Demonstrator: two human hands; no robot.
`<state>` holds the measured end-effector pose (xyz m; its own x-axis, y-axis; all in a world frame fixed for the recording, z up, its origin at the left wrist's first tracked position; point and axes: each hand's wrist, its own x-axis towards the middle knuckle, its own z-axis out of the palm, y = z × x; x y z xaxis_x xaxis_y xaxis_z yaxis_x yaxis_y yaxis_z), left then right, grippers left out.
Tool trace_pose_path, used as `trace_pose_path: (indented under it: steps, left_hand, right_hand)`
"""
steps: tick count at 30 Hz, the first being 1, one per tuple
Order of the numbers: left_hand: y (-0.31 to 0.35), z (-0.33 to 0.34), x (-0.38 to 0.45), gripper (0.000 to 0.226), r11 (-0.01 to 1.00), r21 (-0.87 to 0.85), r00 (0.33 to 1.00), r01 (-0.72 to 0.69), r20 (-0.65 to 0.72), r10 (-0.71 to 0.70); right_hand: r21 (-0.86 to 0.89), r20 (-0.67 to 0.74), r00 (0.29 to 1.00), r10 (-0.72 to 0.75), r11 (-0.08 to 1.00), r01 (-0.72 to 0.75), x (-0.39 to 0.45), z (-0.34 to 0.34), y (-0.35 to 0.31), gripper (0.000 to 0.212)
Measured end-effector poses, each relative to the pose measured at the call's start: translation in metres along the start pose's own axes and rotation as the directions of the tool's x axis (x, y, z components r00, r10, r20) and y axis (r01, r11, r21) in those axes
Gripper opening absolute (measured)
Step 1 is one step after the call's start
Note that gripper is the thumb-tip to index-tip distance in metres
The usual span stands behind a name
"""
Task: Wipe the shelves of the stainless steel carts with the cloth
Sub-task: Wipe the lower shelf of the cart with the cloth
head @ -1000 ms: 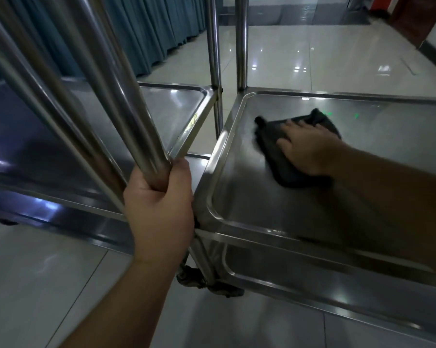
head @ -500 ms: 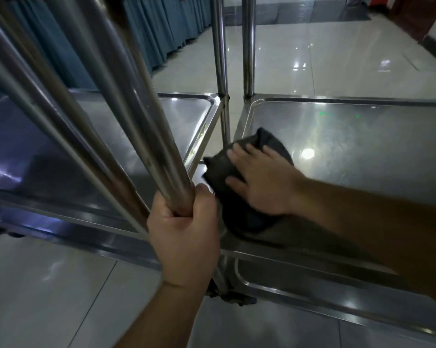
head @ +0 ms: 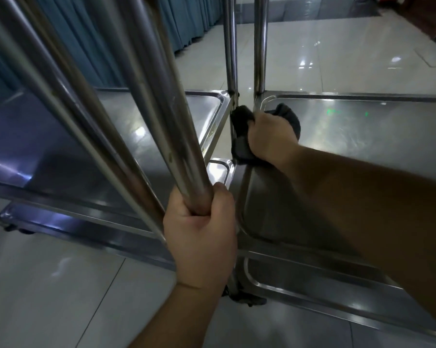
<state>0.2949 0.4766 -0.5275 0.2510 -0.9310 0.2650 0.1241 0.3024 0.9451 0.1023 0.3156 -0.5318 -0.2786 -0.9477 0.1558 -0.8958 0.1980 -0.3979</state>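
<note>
Two stainless steel carts stand side by side. My right hand point(head: 271, 136) presses a dark cloth point(head: 240, 121) against the left rim of the right cart's shelf point(head: 362, 136), near its far left corner; the cloth drapes over the rim's edge. My left hand point(head: 200, 234) is wrapped around an upright steel post point(head: 176, 146) at the near corner. The left cart's shelf point(head: 126, 136) lies bare beside it. A lower shelf point(head: 312, 280) of the right cart shows beneath my right forearm.
Several upright steel posts point(head: 260, 43) rise between the carts and cross the left of the view. A caster wheel point(head: 247, 298) sits under the near corner. Glossy floor tiles point(head: 337, 59) stretch beyond; blue curtains point(head: 186, 18) hang at the far left.
My right hand has slid the cloth from the shelf's middle to its left rim, then further along that rim toward the far corner. My left hand keeps its grip on the post.
</note>
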Motion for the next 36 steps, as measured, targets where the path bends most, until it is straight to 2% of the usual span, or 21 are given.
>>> trace_pose_path:
  steps: [3,5,8,13,16,18,21,23,25,28,31,34,36]
  left_hand:
    - [-0.002,-0.002,0.001,0.036,0.999,0.025,0.999,-0.040,0.001,0.040]
    - [-0.003,-0.002,0.003,0.035,0.994,0.066,0.996,-0.084,-0.001,0.084]
    - [-0.005,-0.003,0.004,0.035,0.990,0.081,0.993,-0.119,-0.007,0.120]
    - [-0.005,-0.003,0.003,0.037,0.986,0.085,0.990,-0.142,-0.012,0.143]
    - [-0.003,-0.003,0.002,0.038,0.988,0.073,0.991,-0.135,0.007,0.135]
    - [-0.001,-0.003,0.001,0.037,0.989,0.077,0.992,-0.127,0.007,0.127]
    - [0.001,-0.002,0.000,0.028,0.991,0.063,0.993,-0.114,-0.003,0.115]
    - [0.002,-0.002,0.000,0.025,0.995,0.030,0.995,-0.095,0.017,0.094]
    - [0.002,-0.002,0.000,0.027,0.994,0.063,0.996,-0.087,0.021,0.086]
    - [0.004,-0.001,-0.001,0.030,0.993,0.101,0.998,-0.066,0.002,0.066]
    - [0.004,-0.001,0.000,0.032,0.991,0.125,0.999,-0.051,-0.006,0.052]
    - [0.005,-0.002,0.000,0.036,0.993,0.116,1.000,-0.016,-0.007,0.017]
    - [0.005,-0.001,0.000,0.038,0.995,0.099,1.000,-0.013,-0.007,0.014]
  right_hand:
    - [0.201,-0.041,0.996,0.076,0.977,-0.066,0.025,0.009,-0.022,0.031]
    - [0.159,0.012,0.998,0.058,0.985,-0.059,0.037,0.016,-0.036,0.036]
    - [-0.095,0.104,0.992,-0.078,0.992,0.088,0.040,0.024,-0.041,0.039]
    - [-0.118,0.225,0.913,-0.340,0.921,0.372,0.023,0.015,-0.042,0.040]
    - [-0.054,0.250,0.873,-0.418,0.894,0.444,0.004,0.013,-0.041,0.038]
    - [-0.030,0.294,0.830,-0.473,0.864,0.503,-0.015,0.008,-0.042,0.040]
    - [0.061,0.415,0.720,-0.556,0.807,0.587,-0.051,-0.003,-0.047,0.041]
    - [0.245,0.402,0.628,-0.666,0.739,0.627,-0.078,-0.015,-0.045,0.032]
    - [0.327,0.347,0.594,-0.726,0.687,0.649,-0.101,-0.025,-0.036,0.023]
    - [0.289,0.292,0.590,-0.753,0.658,0.696,-0.120,-0.032,-0.018,0.034]
    - [0.259,0.289,0.642,-0.710,0.704,0.662,-0.126,-0.032,0.008,0.042]
    - [0.202,0.254,0.773,-0.581,0.814,0.545,-0.106,-0.039,0.046,0.039]
    - [0.108,0.213,0.893,-0.398,0.917,0.383,-0.072,-0.045,0.071,0.037]
